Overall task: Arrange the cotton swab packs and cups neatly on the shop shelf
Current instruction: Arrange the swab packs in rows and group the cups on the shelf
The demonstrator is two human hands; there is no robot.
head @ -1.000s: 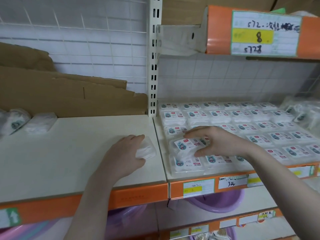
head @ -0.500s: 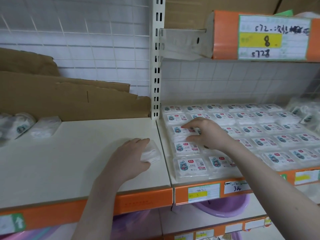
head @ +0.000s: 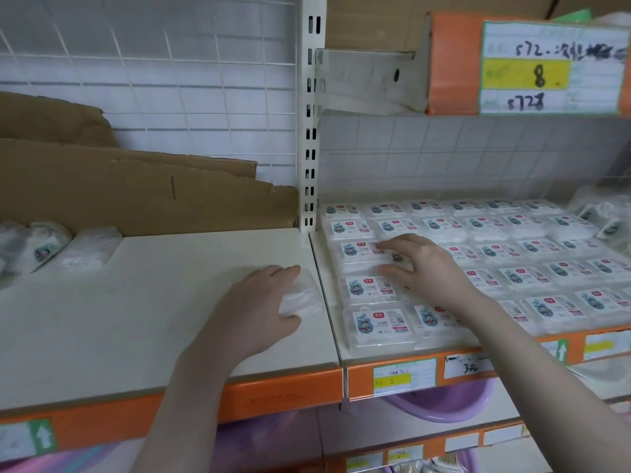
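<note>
- Fingers of the left hand (head: pixel 254 310) are curled over a white cotton swab pack (head: pixel 302 298) lying label-down on the left shelf board (head: pixel 136 302), close to its right edge; thumb underneath at the near side, so the pack is gripped.
- Right hand (head: pixel 425 268) is spread wide, fingers apart and fairly straight, fingertips pressing on the packs below. The index tip touches the third pack from the front in the left column (head: pixel 358 254); the thumb rests just ahead of it, near the second pack (head: pixel 370 290).
- Counting the laid-out packs (head: pixel 519 250) on the right shelf board (head: pixel 324 268): five rows deep in the left column, about six across along the back row. Roughly thirty in the grid, though the forearm hides some, so an exact total cannot be told.
- Front-left pack (head: pixel 379 326) sits at the shelf lip, label up, touching its neighbour to the right.
- Loose wrapped packs (head: pixel 601 220) pile at the far right edge; number unclear.
- Over on the far left, two stacks of cups (head: pixel 41 247) in plastic wrap lie on their sides, with one more white bundle (head: pixel 90 247) beside them.
- Flattened cardboard (head: pixel 136 192) stands against the back grid behind the left board.
- One purple basin (head: pixel 440 401) shows on the shelf below.
</note>
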